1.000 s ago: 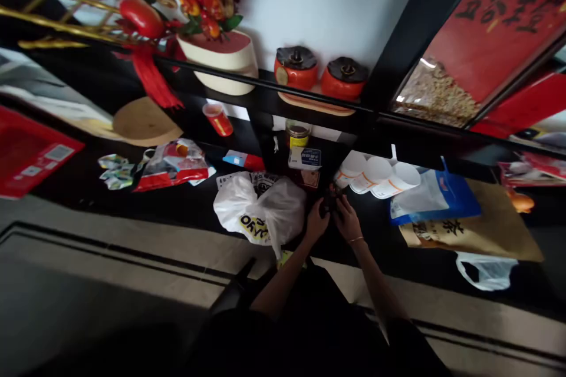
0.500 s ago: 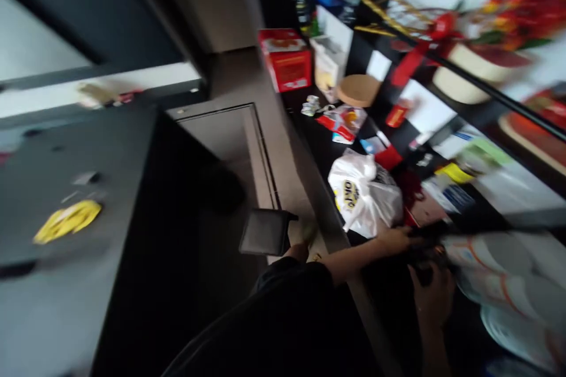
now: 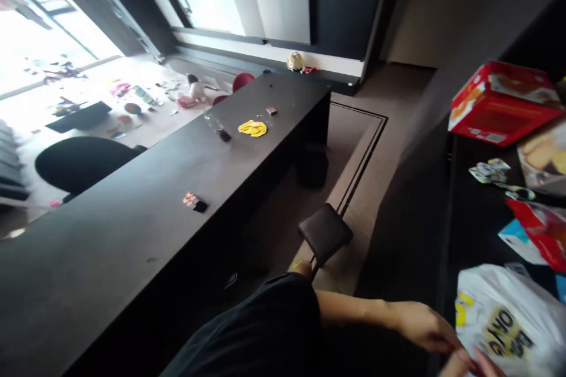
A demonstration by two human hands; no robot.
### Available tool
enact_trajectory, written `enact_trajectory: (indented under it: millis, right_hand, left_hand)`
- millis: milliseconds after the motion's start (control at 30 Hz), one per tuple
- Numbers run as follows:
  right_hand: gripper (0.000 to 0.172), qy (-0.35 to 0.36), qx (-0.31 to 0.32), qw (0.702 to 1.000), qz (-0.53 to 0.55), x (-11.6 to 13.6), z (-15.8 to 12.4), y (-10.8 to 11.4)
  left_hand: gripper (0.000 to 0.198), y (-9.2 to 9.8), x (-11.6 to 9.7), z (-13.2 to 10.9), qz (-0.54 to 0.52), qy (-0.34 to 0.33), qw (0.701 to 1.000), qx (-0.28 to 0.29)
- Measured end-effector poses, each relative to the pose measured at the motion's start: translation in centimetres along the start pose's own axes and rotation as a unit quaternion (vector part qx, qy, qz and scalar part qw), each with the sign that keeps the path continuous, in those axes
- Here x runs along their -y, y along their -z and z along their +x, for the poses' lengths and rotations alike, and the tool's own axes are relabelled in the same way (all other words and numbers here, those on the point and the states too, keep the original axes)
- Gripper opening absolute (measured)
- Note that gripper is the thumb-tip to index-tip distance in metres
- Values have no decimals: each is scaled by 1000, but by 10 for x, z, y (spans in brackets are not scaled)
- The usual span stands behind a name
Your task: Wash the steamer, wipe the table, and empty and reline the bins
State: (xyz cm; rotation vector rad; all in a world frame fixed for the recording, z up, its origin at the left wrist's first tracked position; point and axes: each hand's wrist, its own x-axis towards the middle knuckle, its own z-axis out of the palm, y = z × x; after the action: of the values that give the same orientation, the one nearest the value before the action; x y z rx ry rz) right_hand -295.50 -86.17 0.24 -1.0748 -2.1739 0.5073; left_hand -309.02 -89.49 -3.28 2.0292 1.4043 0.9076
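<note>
At the lower right, my left hand (image 3: 424, 327) reaches across from the dark sleeve with its fingers curled and pressed together. Its fingertips meet my right hand (image 3: 471, 362), which the bottom edge partly cuts off; a thumb and finger of it show, closed. Whatever lies between the fingers is too small or hidden to make out. Just beside both hands sits a tied white plastic bag (image 3: 508, 318) with black lettering and a yellow print. I cannot tell whether the hands touch it.
A red box (image 3: 504, 103), crumpled wrappers (image 3: 490, 171) and a red packet (image 3: 542, 227) lie on the dark right-hand counter. Left stands a long dark table (image 3: 145, 206) with a yellow cloth (image 3: 253, 128) and a small box (image 3: 195, 201). A black stool (image 3: 325, 232) occupies the aisle; a child sits on the floor beyond.
My view has swung left, bringing the long table and window side in. My hands, apart over the counter before, are now together beside the white bag.
</note>
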Motion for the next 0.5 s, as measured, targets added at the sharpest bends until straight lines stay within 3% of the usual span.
enact_trajectory:
  millis: [100, 200, 267, 333, 367, 433, 500]
  right_hand:
    - [26, 162, -17, 981, 104, 52, 20, -75]
    - [20, 279, 98, 937, 188, 118, 29, -145]
    - [20, 323, 167, 906, 218, 161, 26, -192]
    - [22, 348, 219, 882, 230, 202, 16, -244]
    - [24, 353, 244, 873, 233, 222, 9, -272]
    - [27, 345, 297, 858, 241, 266, -11, -326]
    - [31, 322, 368, 834, 256, 316, -37, -376]
  left_hand:
    - [23, 49, 28, -71, -17, 118, 988, -99]
    - [27, 101, 48, -174, -10, 266, 941, -210]
    - [26, 134, 58, -254, -29, 344, 884, -313]
    - [23, 164, 64, -340, -12, 447, 789, -421]
    - [22, 177, 67, -384, 12, 500, 723, -476]
    - [21, 202, 69, -472, 85, 591, 555, -579]
    - [29, 219, 68, -556, 150, 664, 368, -634]
